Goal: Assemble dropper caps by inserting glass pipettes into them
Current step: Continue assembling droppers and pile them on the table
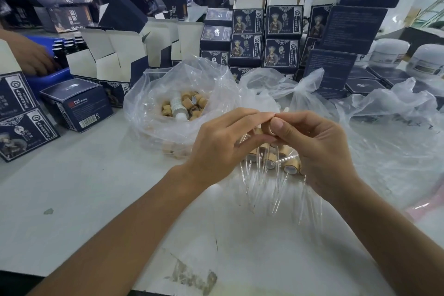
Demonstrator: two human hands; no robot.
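My left hand (223, 144) and my right hand (312, 149) meet above the white table, fingertips touching. Between them they pinch a tan dropper cap (265, 128); a glass pipette (245, 138) seems to run down from it past my left fingers, faintly seen. Below the hands lie several assembled caps with pipettes (271, 163), their glass tips pointing toward me. A clear plastic bag (149, 113) to the left holds several loose tan caps (192, 103) and a small white bottle (179, 108).
Dark blue printed boxes (264, 38) are stacked behind the bags, with open white-lined cartons (113, 55) at the left. Crumpled clear plastic (384, 122) spreads to the right. Another person's hand (31, 55) reaches at the far left near a blue tray; white jars (389, 53) stand far right.
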